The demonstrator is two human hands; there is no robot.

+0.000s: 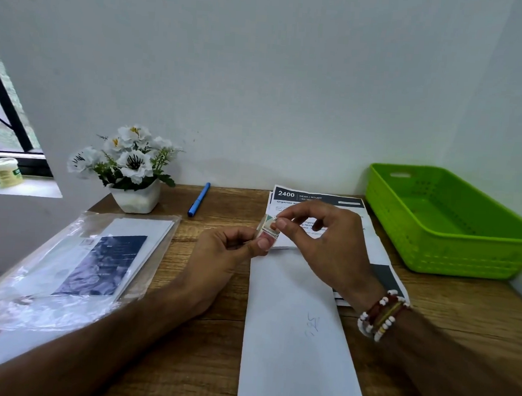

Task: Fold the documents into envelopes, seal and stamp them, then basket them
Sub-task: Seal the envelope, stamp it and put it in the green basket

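Two hands pinch one small stamp (269,229) above a white envelope (299,339) on the table (198,363). The left hand (218,263) holds its bottom, and the right hand (327,245) nips its top. A green basket (453,254) sits far right.

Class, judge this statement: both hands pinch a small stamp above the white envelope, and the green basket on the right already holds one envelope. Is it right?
One thing is wrong: in the head view the green basket holds nothing. The rest stands: the left hand and the right hand pinch the stamp above the white envelope.

Flower pot (134,199), blue pen (198,199); tub (4,172) on windowsill (32,188).
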